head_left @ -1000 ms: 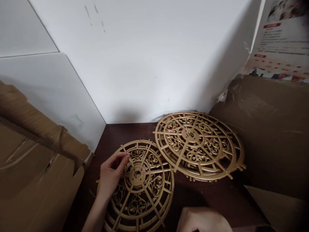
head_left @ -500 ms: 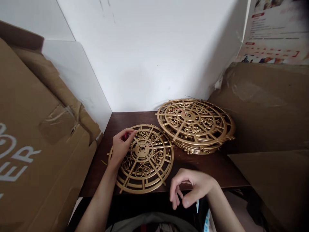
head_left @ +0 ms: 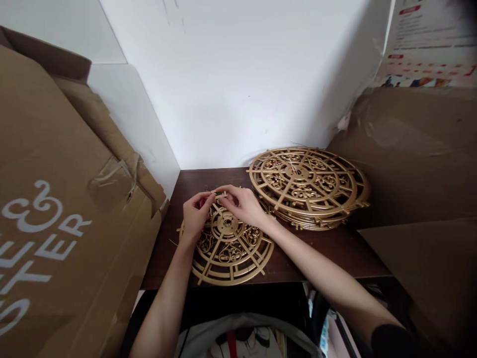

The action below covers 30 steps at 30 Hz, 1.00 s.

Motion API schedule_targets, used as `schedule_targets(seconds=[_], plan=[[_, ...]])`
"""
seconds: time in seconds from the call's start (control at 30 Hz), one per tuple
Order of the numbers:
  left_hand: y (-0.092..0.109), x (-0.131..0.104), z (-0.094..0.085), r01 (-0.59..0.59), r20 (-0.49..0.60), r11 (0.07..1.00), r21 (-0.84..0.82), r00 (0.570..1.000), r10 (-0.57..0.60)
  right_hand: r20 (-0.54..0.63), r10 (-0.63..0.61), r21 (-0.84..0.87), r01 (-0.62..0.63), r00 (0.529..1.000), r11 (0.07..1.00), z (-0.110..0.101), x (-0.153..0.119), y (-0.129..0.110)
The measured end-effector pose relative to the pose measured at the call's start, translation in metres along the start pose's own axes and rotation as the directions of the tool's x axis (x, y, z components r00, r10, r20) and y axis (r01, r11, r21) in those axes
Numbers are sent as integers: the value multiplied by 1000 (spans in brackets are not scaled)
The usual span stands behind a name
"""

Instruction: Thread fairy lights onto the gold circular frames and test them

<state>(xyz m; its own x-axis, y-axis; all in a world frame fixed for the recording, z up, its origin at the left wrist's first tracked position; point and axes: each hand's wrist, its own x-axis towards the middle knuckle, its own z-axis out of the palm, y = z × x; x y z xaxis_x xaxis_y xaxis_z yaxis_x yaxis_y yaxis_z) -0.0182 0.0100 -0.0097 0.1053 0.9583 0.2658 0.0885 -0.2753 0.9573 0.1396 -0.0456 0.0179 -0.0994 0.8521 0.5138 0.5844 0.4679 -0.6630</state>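
A round gold openwork frame (head_left: 231, 252) lies flat near the table's front edge. Over its upper left part, my left hand (head_left: 197, 214) is closed around something small and red. My right hand (head_left: 242, 203) is beside it over the top of the frame, thumb and fingers drawn together near the left fingertips; what they pinch is too small to make out. Thin wire ends show near both hands. At the back right stands a stack of similar gold frames (head_left: 309, 186), with thin wires on the top one.
Large cardboard boxes stand on the left (head_left: 85, 209) and the right (head_left: 410, 154). A white wall (head_left: 238, 89) rises behind the dark brown table (head_left: 328, 256). Printed paper (head_left: 432, 44) hangs at the upper right.
My right hand has moved up and left from the table's front edge to the frame, meeting my left hand. The view has shifted slightly.
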Motion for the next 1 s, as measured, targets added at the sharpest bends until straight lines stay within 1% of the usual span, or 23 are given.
schedule_targets(seconds=[0.03, 0.07, 0.1, 0.2, 0.3, 0.43, 0.53, 0.7, 0.8, 0.9, 1.0], plan=[[-1, 0, 0, -15, 4, 1000, 22, 1000, 15, -43, 0, -87, -3, 999, 996, 7, 2, 8], [-2, 0, 0, -30, 10, 999, 44, 1000, 30, -35, -9, -140, 4, 999, 990, 13, 2, 16], [-2, 0, 0, -47, 16, 997, 65, 999, 46, -1, -25, -168, 25, 1000, 986, 17, 0, 22], [-3, -1, 0, -116, 54, 986, 116, 992, 110, 22, -62, -148, 64, 998, 987, 21, -7, 34], [-1, -3, 2, -195, 111, 967, 163, 978, 178, 14, -72, -116, 74, 997, 990, 20, -11, 37], [0, -5, 3, -252, 188, 943, 217, 959, 213, 67, -89, -129, 97, 994, 987, 19, -11, 37], [-3, -5, 2, -267, 207, 932, 245, 954, 219, 99, -92, -134, 105, 991, 985, 19, -10, 38], [-7, -3, 2, -253, 219, 929, 270, 956, 196, 127, -68, -191, 91, 990, 977, 20, -11, 37], [-6, -2, 2, -229, 202, 940, 252, 963, 181, 93, -78, -178, 94, 993, 980, 20, -11, 37], [-5, -2, 2, -187, 181, 959, 214, 972, 149, -13, -80, -106, 78, 997, 991, 21, -10, 38], [-3, -2, 2, -165, 180, 974, 155, 974, 136, -125, -65, -25, 62, 990, 998, 22, -9, 40]])
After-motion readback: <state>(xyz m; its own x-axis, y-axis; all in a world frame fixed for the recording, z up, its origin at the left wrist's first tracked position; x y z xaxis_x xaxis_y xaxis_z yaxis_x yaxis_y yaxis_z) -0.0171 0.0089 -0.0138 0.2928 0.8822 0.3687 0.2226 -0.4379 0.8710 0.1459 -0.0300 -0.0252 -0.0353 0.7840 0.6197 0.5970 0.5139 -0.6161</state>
